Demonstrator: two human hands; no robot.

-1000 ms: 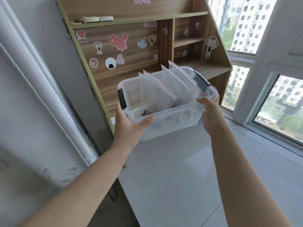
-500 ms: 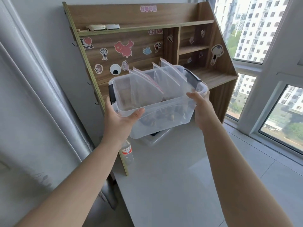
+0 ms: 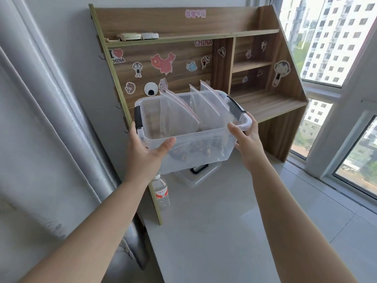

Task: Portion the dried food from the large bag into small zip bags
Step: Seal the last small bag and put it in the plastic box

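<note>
View: a head-worn camera looks forward and down along two bare forearms that reach from the lower edge toward the centre of the frame.
Clear plastic bin (image 3: 204,144): a see-through storage box with black latch handles at its two ends, held in the air at centre frame, tilted so its open top faces the camera.
Left hand (image 3: 145,153): at centre left, gripping the bin's near left corner, thumb curled over the front wall, palm against the end below the black latch; the other fingers are hidden behind the bin.
Right hand (image 3: 247,140): at centre right, gripping the bin's near right corner, thumb over the rim and fingers wrapped round the outside of the end.
Small zip bags (image 3: 179,117): several clear bags with pink zip strips stand upright inside the bin, their tops poking above its rim.
Dried food (image 3: 183,155): brownish pieces seen through the bin's front wall, low in the bags; the exact kind cannot be told.
Lid (image 3: 199,173): a clear lid with a black latch lies on the white table (image 3: 204,242) just below the held bin.
Water bottle (image 3: 162,194): a clear bottle with a red and white label stands at the table's left edge, beside the shelf's side panel.
Wooden shelf unit (image 3: 265,107): stands on the table in the upper half of the frame, its back panel covered in cartoon stickers.
Surroundings: grey curtain at left, windows with apartment blocks at right.
</note>
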